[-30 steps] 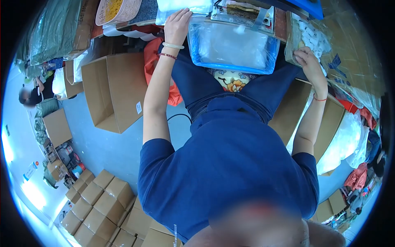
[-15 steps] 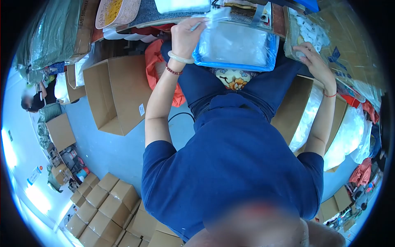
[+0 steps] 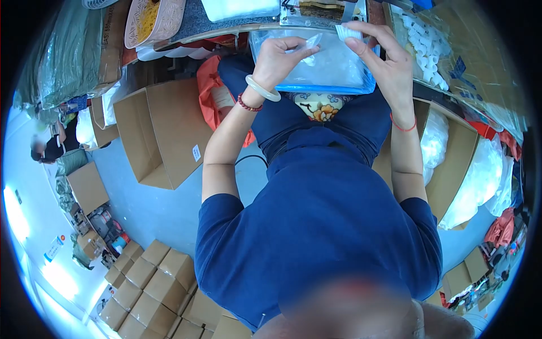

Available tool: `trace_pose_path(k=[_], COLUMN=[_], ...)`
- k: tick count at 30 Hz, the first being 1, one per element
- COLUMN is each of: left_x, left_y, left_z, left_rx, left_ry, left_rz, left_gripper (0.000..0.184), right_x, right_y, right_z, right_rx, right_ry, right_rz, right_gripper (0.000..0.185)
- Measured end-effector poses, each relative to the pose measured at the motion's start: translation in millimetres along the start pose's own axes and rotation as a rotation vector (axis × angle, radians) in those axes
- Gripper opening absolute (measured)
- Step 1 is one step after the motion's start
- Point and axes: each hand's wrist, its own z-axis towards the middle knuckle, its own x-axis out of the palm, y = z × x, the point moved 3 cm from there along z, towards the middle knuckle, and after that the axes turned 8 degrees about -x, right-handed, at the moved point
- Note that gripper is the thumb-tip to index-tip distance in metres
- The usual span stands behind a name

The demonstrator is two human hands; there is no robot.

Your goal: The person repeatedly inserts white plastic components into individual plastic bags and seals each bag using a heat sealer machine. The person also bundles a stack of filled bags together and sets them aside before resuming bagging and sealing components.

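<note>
My left hand (image 3: 279, 61) is closed in a pinch on a small clear plastic bag (image 3: 314, 40). Opposite it, my right hand (image 3: 390, 59) grips a small white ribbed piece (image 3: 345, 32) between thumb and fingers; its exact kind I cannot make out. The bag and the piece are a short gap apart. Below both hands, a blue-lined container (image 3: 324, 88) with clear plastic bags (image 3: 339, 70) rests at my lap. To the right of my right hand, many loose white pieces (image 3: 423, 48) lie in a bin.
A pink basket (image 3: 176, 20) with yellow items and a white tray (image 3: 240, 10) stand on the worktop. Beside me are an open cardboard box (image 3: 161, 133) at left and another with plastic bags (image 3: 460, 181) at right. Behind are stacked cartons (image 3: 152, 282); a person (image 3: 55, 144) is far left.
My right hand has left the bin of white pieces and come toward the middle, holding one piece. My left hand has moved slightly right and lower, still with a clear bag.
</note>
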Motion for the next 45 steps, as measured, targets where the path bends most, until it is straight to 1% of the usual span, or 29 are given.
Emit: trace_pose_path(k=[1, 5, 6, 8, 9, 11, 12, 14, 15, 17, 20, 21, 22, 24, 25, 27, 28, 30, 31, 33, 34, 36, 37, 40, 41, 42, 43, 44, 45], left_x=[1.1, 2.8, 1.6, 3.3, 2.4, 5.5, 4.8, 9.7, 13.8, 23.6, 23.9, 26.6, 29.0, 29.3, 31.2, 29.1, 22.8, -2.6, -22.8, -64.3, -71.2, -62.2, -56.7, -77.2, -79.6, -82.1, -82.7, -78.6, -74.0], left_y=[-2.0, 3.7, 7.6, 14.5, 12.2, 7.0, 7.1, 16.7, 23.5, 39.5, 28.9, 27.9, 26.7, 28.9, 35.3, 38.4, 35.5, 30.1, 38.1, 46.9, 33.9, 75.5, 85.8, 88.3, 84.8, 71.4, 59.2, 45.9, 35.7], left_z=[-1.4, -0.8, 1.0, 3.2, 2.8, 1.7, 3.1, 2.0, 4.5, 22.9, 56.4, 65.6, 68.3, 72.4, 71.5, 72.2, 67.5, 58.3, 66.5, 85.5, 80.1, 76.0, 61.4, 45.2, 42.0, 37.2, 31.5, 24.8, 17.5], left_rx=[-0.012, -0.031, -0.034, -0.058, -0.056, -0.135, -0.131, -0.343, -0.344, -0.370, -0.346, -0.416, -0.409, -0.384, -0.394, -0.324, -0.324, -0.290, -0.049, 0.128, 0.386, 0.681, 0.660, 0.586, 0.579, 0.466, 0.353, 0.346, 0.342], left_ry=[0.022, 0.074, 0.072, 0.257, 0.264, 0.452, 0.448, 0.567, 0.566, 0.464, 0.500, 0.501, 0.506, 0.436, 0.436, 0.364, 0.355, 0.219, 0.064, -0.427, -0.480, -0.630, -0.578, -0.574, -0.582, -0.540, -0.492, -0.503, -0.496], left_rz=[0.004, -0.019, -0.018, -0.142, -0.135, -0.300, -0.300, -0.400, -0.400, -0.609, -0.870, -0.956, -0.960, -0.969, -0.964, -0.872, -0.868, -0.322, -0.293, 0.090, 0.359, 1.043, 1.080, 0.777, 0.774, 0.632, 0.490, 0.440, 0.439], left_gripper=[0.027, 0.027, 0.027, 0.028, 0.028, 0.027, 0.027, 0.026, 0.026, 0.025, 0.024, 0.023, 0.023, 0.023, 0.023, 0.025, 0.025, 0.026, 0.028, 0.030, 0.035, 0.037, 0.037, 0.021, 0.021, 0.018, 0.015, 0.015, 0.015], right_x=[1.1, 8.9, 7.1, -2.2, -4.7, -1.9, 2.0, 11.4, 11.6, -4.2, -50.0, -58.6, -62.6, -74.2, -73.0, -63.9, -61.0, -60.5, -61.1, -57.3, -57.7, -65.1, -76.3, -90.9, -93.0, -95.2, -93.4, -84.9, -68.2], right_y=[2.1, -14.6, -16.3, -16.2, -16.0, -20.0, -26.4, -48.3, -54.5, -69.5, -42.3, -40.0, -52.5, -97.2, -111.6, -121.5, -123.6, -126.8, -128.9, -134.2, -134.4, -135.9, -138.8, -126.0, -120.7, -113.9, -107.6, -96.8, -83.5], right_z=[5.7, 6.1, 10.0, 22.3, 26.3, 31.6, 31.7, 23.8, 21.6, 20.5, 20.2, 13.1, 5.3, -19.7, -28.8, -29.7, -28.4, -18.6, -17.2, -21.2, -19.6, -23.6, -28.6, -35.3, -35.4, -33.6, -36.5, -36.1, -35.1], right_rx=[-0.102, -0.147, -0.126, -0.139, -0.135, -0.078, -0.083, 0.026, 0.026, 0.174, 0.090, 0.233, 0.229, 0.345, 0.355, 0.077, 0.073, 0.108, 0.162, 0.083, 0.137, 0.195, 0.213, 0.380, 0.218, 0.052, 0.137, 0.137, 0.144], right_ry=[-0.007, 0.085, 0.194, 0.433, 0.424, 0.637, 0.638, 0.599, 0.600, 0.258, 0.085, 0.048, 0.047, 0.069, 0.072, 0.050, 0.056, -0.016, -0.082, -0.090, -0.116, -0.138, -0.168, -0.173, -0.185, -0.195, -0.124, -0.120, -0.094], right_rz=[-0.012, -0.055, -0.063, -0.147, -0.147, -0.214, -0.216, -0.115, -0.114, -0.064, -0.519, -0.822, -0.829, -1.201, -1.194, -1.120, -1.064, -0.978, -0.899, -0.913, -0.894, -0.876, -0.836, -0.749, -0.688, -0.623, -0.506, -0.506, -0.345], right_gripper=[0.025, 0.026, 0.025, 0.027, 0.027, 0.031, 0.031, 0.032, 0.032, 0.031, 0.029, 0.025, 0.025, 0.022, 0.022, 0.022, 0.023, 0.023, 0.023, 0.023, 0.023, 0.024, 0.024, 0.026, 0.029, 0.033, 0.039, 0.039, 0.038])
